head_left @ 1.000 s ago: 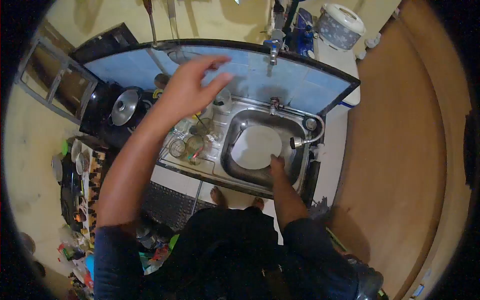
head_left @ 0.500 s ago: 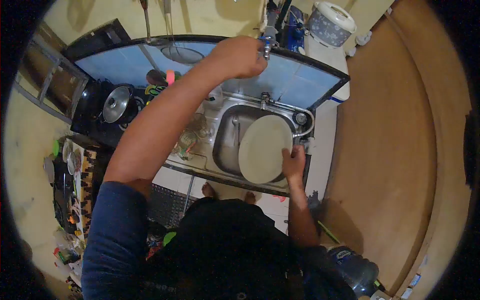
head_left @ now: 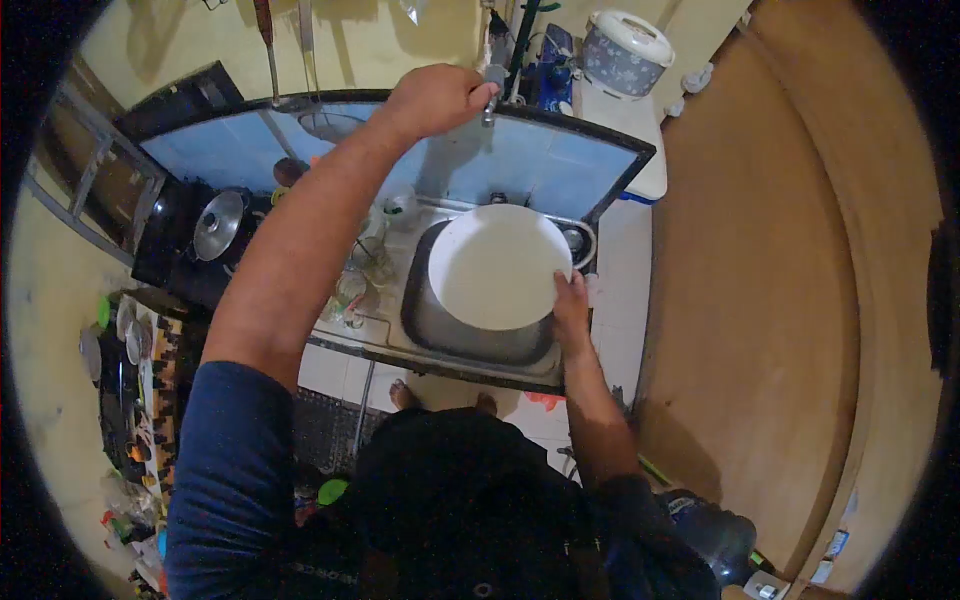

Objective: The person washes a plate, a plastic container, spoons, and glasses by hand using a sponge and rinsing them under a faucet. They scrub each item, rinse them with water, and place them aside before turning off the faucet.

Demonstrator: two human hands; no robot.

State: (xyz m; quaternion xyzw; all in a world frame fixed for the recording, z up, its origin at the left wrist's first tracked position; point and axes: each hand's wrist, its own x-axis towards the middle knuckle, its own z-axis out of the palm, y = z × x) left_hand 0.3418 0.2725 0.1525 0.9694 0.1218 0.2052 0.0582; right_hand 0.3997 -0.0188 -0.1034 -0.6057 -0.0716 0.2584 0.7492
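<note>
My right hand (head_left: 571,312) grips the right rim of a large pale oval plate (head_left: 500,265), thumb on its upper face. The plate is over the sink basin (head_left: 480,345) and covers much of it. My left arm stretches up across the counter, and my left hand (head_left: 440,98) is closed at a metal tap (head_left: 489,112) by the top of the tiled backsplash. The tap's handle is mostly hidden by the fingers. To the left of the basin, on the steel drainboard, stand several clear glasses (head_left: 370,258).
A lidded pan (head_left: 219,225) sits on the stove at left. A flowered rice cooker (head_left: 627,55) stands at the back right. Utensils hang above the backsplash (head_left: 560,155). A large water bottle (head_left: 708,535) is on the floor by my right side.
The plate has moved up toward the back of the basin, and its face now looks brighter. My left hand stays at the tap. The whole view has shifted a little.
</note>
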